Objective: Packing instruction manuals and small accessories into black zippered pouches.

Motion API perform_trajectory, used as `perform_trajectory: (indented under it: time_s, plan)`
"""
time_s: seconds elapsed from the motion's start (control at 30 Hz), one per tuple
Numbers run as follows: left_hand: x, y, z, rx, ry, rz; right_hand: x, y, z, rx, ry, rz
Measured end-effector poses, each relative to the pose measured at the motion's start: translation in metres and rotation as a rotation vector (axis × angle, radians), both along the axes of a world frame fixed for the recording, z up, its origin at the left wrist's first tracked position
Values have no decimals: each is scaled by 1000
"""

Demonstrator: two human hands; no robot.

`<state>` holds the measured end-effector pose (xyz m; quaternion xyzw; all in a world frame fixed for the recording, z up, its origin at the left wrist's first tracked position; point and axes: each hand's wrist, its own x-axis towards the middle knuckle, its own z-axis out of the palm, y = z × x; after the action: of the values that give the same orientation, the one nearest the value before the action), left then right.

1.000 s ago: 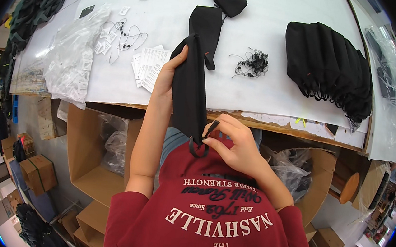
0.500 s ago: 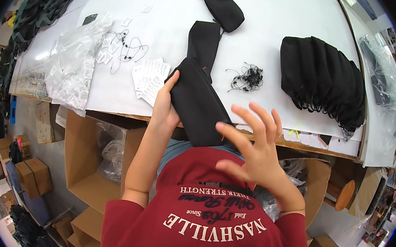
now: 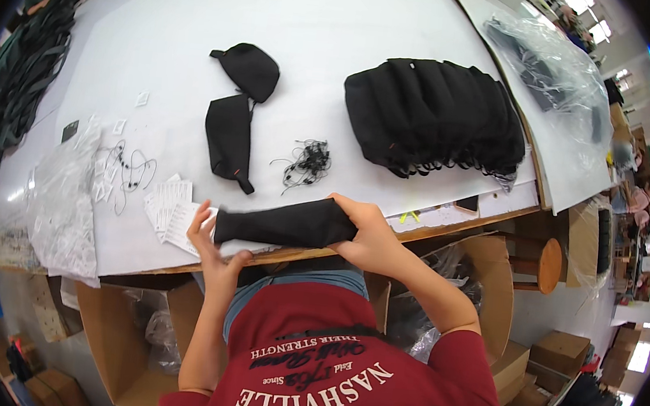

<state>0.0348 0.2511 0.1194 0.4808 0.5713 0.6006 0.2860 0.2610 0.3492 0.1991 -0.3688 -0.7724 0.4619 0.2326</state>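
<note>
A black fabric pouch [image 3: 285, 225] lies level across in front of me, over the table's front edge. My right hand [image 3: 367, 237] is closed round its right end, with the fingers on the far side. At the other end my left hand [image 3: 218, 254] has its fingers and thumb apart, close against the pouch; whether they touch it is hard to see. Beyond are two more black pouches, one narrow [image 3: 229, 135] and one rounded [image 3: 253, 71]. A tangle of black cords [image 3: 309, 162] lies right of them. Printed white cards [image 3: 182, 224] are fanned out behind my left hand.
A row of black pouches [image 3: 435, 116] stands to the right on the white table [image 3: 327, 15]. Clear plastic bags [image 3: 68, 194] and loose cords [image 3: 131, 172] lie at left. Dark straps [image 3: 14, 95] are heaped along the far left edge. Open cardboard boxes [image 3: 112, 339] stand below the table.
The pouch has turned from steeply slanted to nearly level. My right hand, open before, now grips its right end, while my left hand has loosened from its side. The view has shifted right.
</note>
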Motion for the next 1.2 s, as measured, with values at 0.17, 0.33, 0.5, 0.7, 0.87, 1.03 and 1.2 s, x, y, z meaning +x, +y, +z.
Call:
perform_trajectory:
  time_s: [0.17,0.33,0.5,0.7,0.87,1.03,1.2]
  plan:
    - [-11,-1,3,86,293,-189,25,12,-4,-517,227,40]
    - [12,20,32,-2,277,-357,61,32,-3,-480,232,-75]
    - [8,10,14,-247,173,-357,160,93,0,-66,678,-946]
    - [17,0,-6,-454,-81,-503,315,194,-35,152,932,-1354]
    - [30,6,-15,-482,-119,-497,330,218,-72,103,960,-1244]
    - [41,-3,-27,-487,-167,-409,294,219,-47,-164,1120,-1295]
    - [46,0,-26,-516,-182,-473,317,225,-75,-195,1042,-1366]
